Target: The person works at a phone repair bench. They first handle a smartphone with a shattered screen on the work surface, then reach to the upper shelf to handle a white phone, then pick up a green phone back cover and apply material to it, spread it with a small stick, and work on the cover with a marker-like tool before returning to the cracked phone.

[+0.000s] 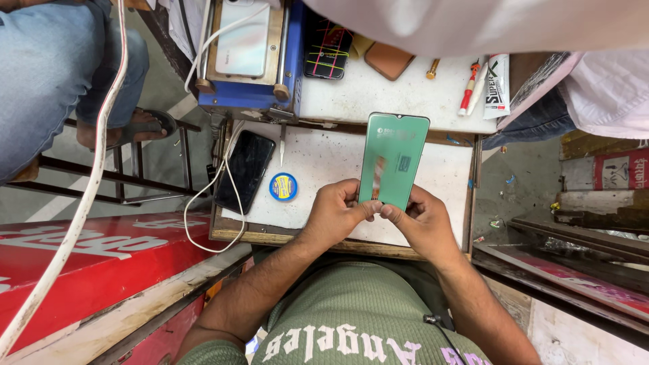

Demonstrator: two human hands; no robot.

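Head-camera view looks straight down on a person in a green knitted shirt seated at a small white, scuffed worktop with a wooden frame (318,162). Both hands meet at the lower end of a flat rectangular phone display panel with a green protective film (394,161), which is held just above the near half of the worktop, its top end tipped away from the person. The left hand (336,211) pinches the panel's bottom left corner between thumb and forefinger, the other fingers curled underneath. The right hand (420,222) closes on the bottom right edge, thumb tip pressed to the film beside the left thumb; the two thumbs touch or nearly touch. A pale orange strip shows on the film just above the fingertips. To the left of the hands lies a small round blue and yellow tin (283,186), and further left a black phone with a dark screen (244,169), a white cable (218,196) looping past it over the table edge. Beyond, on a second white surface, stands a blue machine with a white phone on its plate (247,54), and off to the right a red and white tube (469,86).
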